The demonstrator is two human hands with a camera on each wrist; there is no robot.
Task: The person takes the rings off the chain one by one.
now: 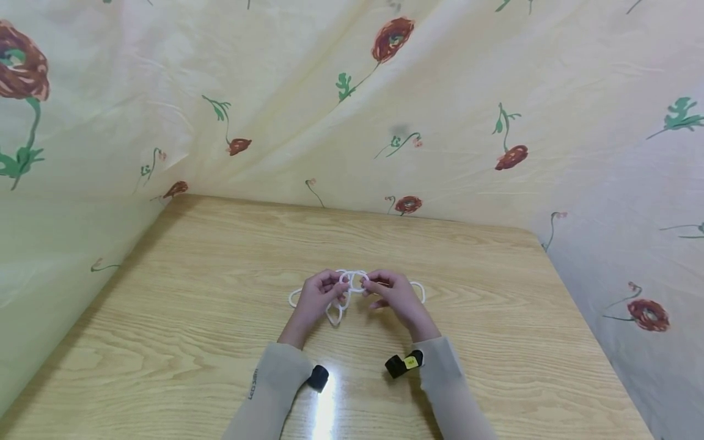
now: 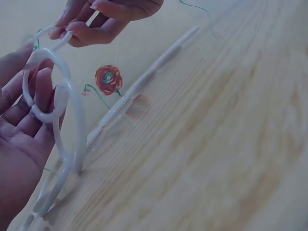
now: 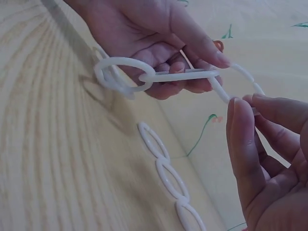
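Up between the two hands it is held: the white chain, lifted clear of the worktop. By the left hand it is pinched, thumb pressed on it and fingers bent behind. Several loops are left dangling beneath those fingers, close in front of the palm; whether the lowest one is rested on the wood cannot be told.

And across the gap, a white link is nipped by the right hand between thumb and fingertips, just beside the left thumb! Two loops are seen overlapping there from the head, though whether they are joined is hidden by the fingers.

Beyond both hands, flat on the worktop, a row of similar loops is laid out end to end, partly covered by the hands from above, its pieces glimpsed on either side. Behind it all, a flowered cloth is hung along the far edge.
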